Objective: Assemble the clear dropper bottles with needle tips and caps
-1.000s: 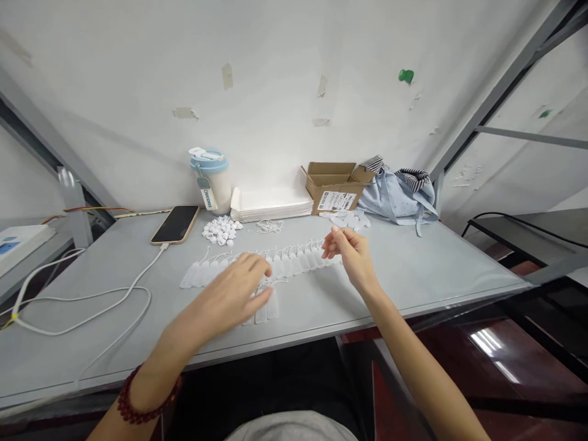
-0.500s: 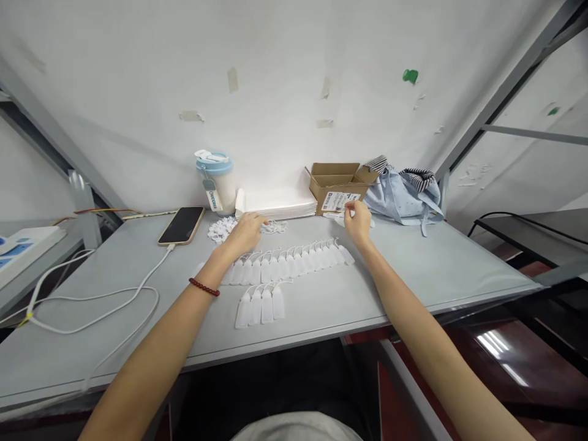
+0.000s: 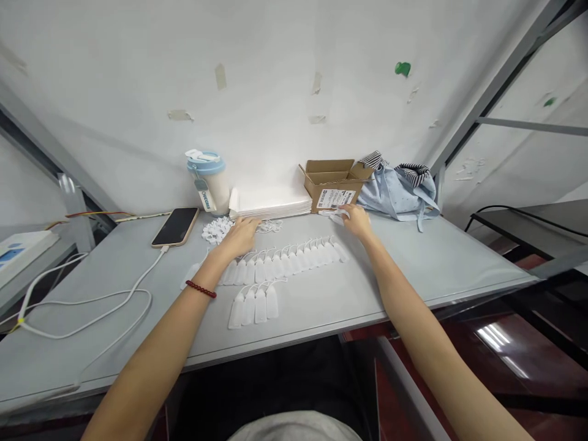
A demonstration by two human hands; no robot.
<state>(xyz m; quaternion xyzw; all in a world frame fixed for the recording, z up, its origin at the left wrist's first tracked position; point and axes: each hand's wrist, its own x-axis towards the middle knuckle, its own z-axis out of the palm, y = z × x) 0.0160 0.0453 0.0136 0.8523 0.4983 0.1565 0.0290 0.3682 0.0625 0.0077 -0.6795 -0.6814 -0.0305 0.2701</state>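
Tags [image 3: 260, 306], four translucent ones with cord loops, lie side by side nearest the person, toward 7 o'clock if the long row [image 3: 281, 264] behind them is the clock's centre. That row of matching tags slants across the grey tabletop [image 3: 321, 300], its left part hidden beneath a forearm wearing a dark red bead bracelet [image 3: 201, 288]. A white charging cable [image 3: 133, 285] winds at 9 o'clock, plugged into a smartphone [image 3: 175, 226].

At 10 o'clock the left hand [image 3: 242, 237] reaches between a pile of small white caps [image 3: 217, 230] and loose cord loops [image 3: 270, 226]; whether it pinches anything one cannot tell. At 2 o'clock the right hand [image 3: 357, 223] bends its fingers over loose clear tags [image 3: 337, 218]; its grip cannot be made out either.

Farther off stand a blue-lidded cup [image 3: 214, 184] toward 11, stacked white sheets [image 3: 271, 205] at 12, an open cardboard box [image 3: 340, 185] toward 1, and a light-blue cloth bag [image 3: 395, 195] at 2.
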